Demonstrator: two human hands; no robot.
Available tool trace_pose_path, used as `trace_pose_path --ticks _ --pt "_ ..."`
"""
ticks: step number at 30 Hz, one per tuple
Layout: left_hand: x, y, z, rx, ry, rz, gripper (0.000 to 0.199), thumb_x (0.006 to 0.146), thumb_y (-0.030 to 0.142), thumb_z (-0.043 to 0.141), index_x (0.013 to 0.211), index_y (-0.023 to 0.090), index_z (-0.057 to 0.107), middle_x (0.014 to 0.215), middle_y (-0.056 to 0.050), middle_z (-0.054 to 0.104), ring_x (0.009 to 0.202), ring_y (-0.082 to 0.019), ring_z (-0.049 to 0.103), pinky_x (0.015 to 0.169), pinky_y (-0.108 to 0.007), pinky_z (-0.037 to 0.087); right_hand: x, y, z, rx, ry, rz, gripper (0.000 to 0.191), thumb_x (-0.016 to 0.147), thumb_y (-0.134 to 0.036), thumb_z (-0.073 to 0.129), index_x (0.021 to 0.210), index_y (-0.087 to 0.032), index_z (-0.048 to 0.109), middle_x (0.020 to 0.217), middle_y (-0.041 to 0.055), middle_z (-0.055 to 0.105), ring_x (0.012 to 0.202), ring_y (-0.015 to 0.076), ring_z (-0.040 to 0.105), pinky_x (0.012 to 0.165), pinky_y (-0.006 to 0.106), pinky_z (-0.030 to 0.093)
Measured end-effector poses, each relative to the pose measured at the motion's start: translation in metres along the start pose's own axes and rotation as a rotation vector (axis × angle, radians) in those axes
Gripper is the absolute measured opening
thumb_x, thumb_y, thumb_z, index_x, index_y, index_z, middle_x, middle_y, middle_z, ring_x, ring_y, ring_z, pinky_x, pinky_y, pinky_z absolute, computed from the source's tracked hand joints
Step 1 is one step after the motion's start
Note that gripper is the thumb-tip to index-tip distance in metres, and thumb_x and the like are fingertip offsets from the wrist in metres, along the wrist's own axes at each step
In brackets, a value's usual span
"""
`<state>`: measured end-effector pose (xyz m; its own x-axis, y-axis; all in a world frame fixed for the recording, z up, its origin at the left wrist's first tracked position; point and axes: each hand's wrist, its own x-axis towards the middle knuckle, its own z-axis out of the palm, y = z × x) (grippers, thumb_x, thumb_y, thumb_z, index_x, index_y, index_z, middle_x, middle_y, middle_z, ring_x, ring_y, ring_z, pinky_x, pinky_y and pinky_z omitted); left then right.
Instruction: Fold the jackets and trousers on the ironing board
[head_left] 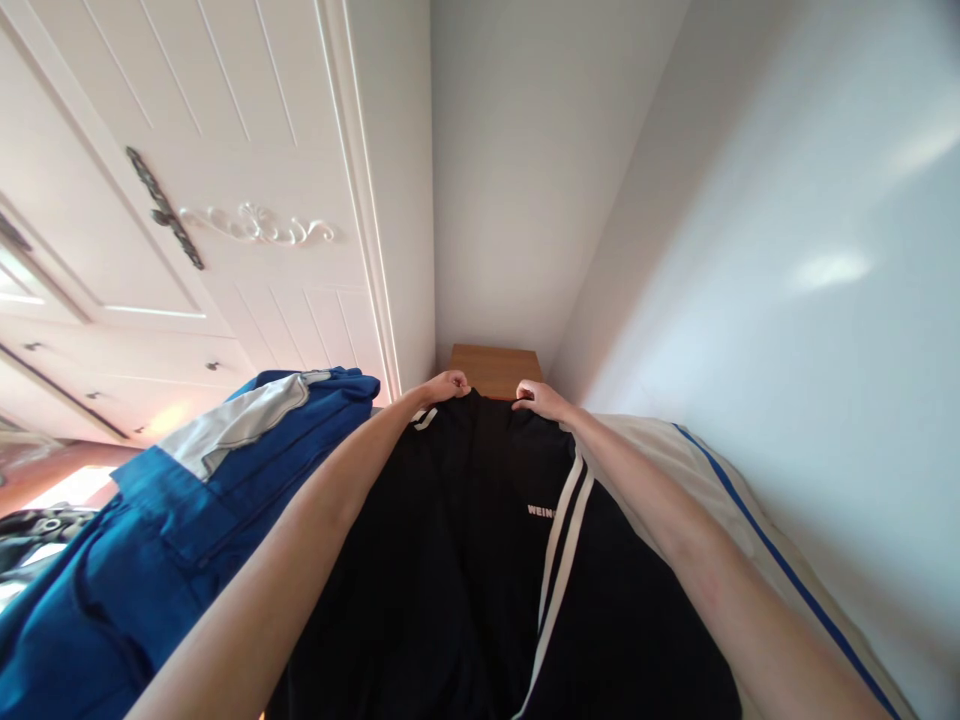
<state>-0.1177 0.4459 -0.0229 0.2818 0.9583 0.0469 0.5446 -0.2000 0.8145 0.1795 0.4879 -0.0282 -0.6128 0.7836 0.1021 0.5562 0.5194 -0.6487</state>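
Note:
A black garment (450, 540) with white stripes and small white lettering is spread out in front of me. It looks like track pants or a jacket; I cannot tell which. My left hand (448, 385) pinches its far edge on the left, fingers closed. On the right, my right hand (541, 400) pinches the same edge with thumb and fingers. Between the two hands the edge sags slightly. The near end of the garment runs out of view at the bottom.
Blue clothing (225, 510) with a pale grey patch lies to the left, beside a white wardrobe (247, 120). A cream cover (660, 450) with a blue stripe runs along the right wall (787, 380). Beyond my hands stands a brown wooden piece (495, 368).

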Motion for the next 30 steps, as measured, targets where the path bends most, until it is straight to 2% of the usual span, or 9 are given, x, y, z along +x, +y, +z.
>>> trace_pose_path --ticks 4,9,15,18,20,22,24,26,30 --pt "-0.005 -0.001 0.000 -0.031 -0.002 -0.005 0.047 0.077 0.060 0.062 0.096 0.017 0.067 0.091 -0.006 0.068 0.081 -0.018 0.061 0.067 -0.024 0.046 -0.007 0.011 -0.008 0.051 -0.002 0.040 0.042 0.082 -0.059 0.062 0.080 -0.017 0.062 0.083 0.0039 0.066 0.077 0.0166 0.056 0.072 0.027 0.043" --pt "0.001 -0.001 0.006 0.062 -0.012 -0.059 0.044 0.075 0.059 0.065 0.075 0.015 0.070 0.072 -0.004 0.065 0.067 -0.016 0.057 0.059 -0.025 0.042 -0.006 0.016 -0.015 0.093 -0.054 0.092 0.033 0.076 -0.048 0.071 0.083 -0.016 0.069 0.084 0.0064 0.071 0.078 0.0178 0.062 0.072 0.026 0.047" --pt "0.001 0.002 0.014 0.255 0.139 -0.115 0.031 0.077 0.050 0.068 0.077 0.019 0.070 0.078 -0.005 0.067 0.082 -0.021 0.062 0.073 -0.028 0.046 -0.004 0.004 0.005 0.022 0.169 0.144 0.016 0.083 -0.032 0.063 0.086 -0.018 0.068 0.090 0.0057 0.072 0.085 0.0189 0.063 0.083 0.031 0.048" --pt "-0.001 0.016 0.011 0.333 0.148 -0.071 0.028 0.082 0.046 0.063 0.080 0.019 0.071 0.094 -0.010 0.071 0.102 -0.028 0.062 0.087 -0.034 0.045 -0.016 -0.014 0.002 -0.025 0.308 0.154 0.022 0.091 -0.031 0.052 0.100 -0.017 0.068 0.106 0.0101 0.070 0.099 0.0222 0.063 0.094 0.036 0.045" --pt "0.003 0.030 0.013 0.350 0.099 0.003 0.029 0.085 0.045 0.060 0.085 0.020 0.073 0.106 -0.011 0.072 0.113 -0.030 0.059 0.094 -0.035 0.042 -0.032 -0.032 -0.001 -0.104 0.345 0.048 0.026 0.095 -0.032 0.050 0.107 -0.018 0.068 0.114 0.0118 0.069 0.109 0.0244 0.060 0.101 0.039 0.042" --pt "0.011 0.044 0.023 0.337 -0.007 0.074 0.028 0.084 0.045 0.061 0.088 0.022 0.075 0.109 -0.008 0.073 0.112 -0.028 0.060 0.095 -0.031 0.041 -0.055 -0.051 0.002 -0.232 0.229 -0.169 0.027 0.097 -0.036 0.051 0.109 -0.020 0.070 0.116 0.0113 0.069 0.112 0.0256 0.060 0.104 0.042 0.041" --pt "0.022 0.054 0.039 0.311 -0.135 0.111 0.026 0.081 0.045 0.066 0.083 0.022 0.076 0.098 -0.005 0.075 0.097 -0.024 0.065 0.086 -0.027 0.044 -0.082 -0.067 0.012 -0.368 0.041 -0.345 0.031 0.096 -0.042 0.055 0.113 -0.021 0.070 0.116 0.0122 0.070 0.112 0.0273 0.062 0.103 0.044 0.044" --pt "0.031 0.059 0.055 0.286 -0.230 0.113 0.024 0.075 0.044 0.072 0.074 0.020 0.074 0.080 -0.003 0.074 0.078 -0.021 0.064 0.074 -0.026 0.045 -0.110 -0.077 0.028 -0.462 -0.065 -0.374 0.043 0.093 -0.047 0.061 0.124 -0.018 0.067 0.124 0.0161 0.068 0.119 0.0307 0.061 0.104 0.047 0.045" --pt "0.036 0.054 0.073 0.236 -0.264 0.080 0.026 0.070 0.033 0.078 0.055 0.017 0.063 0.052 0.001 0.057 0.057 -0.015 0.048 0.060 -0.027 0.036 -0.159 -0.075 0.059 -0.535 -0.089 -0.298 0.069 0.091 -0.054 0.061 0.144 -0.011 0.051 0.150 0.0236 0.047 0.141 0.0371 0.042 0.115 0.052 0.037"
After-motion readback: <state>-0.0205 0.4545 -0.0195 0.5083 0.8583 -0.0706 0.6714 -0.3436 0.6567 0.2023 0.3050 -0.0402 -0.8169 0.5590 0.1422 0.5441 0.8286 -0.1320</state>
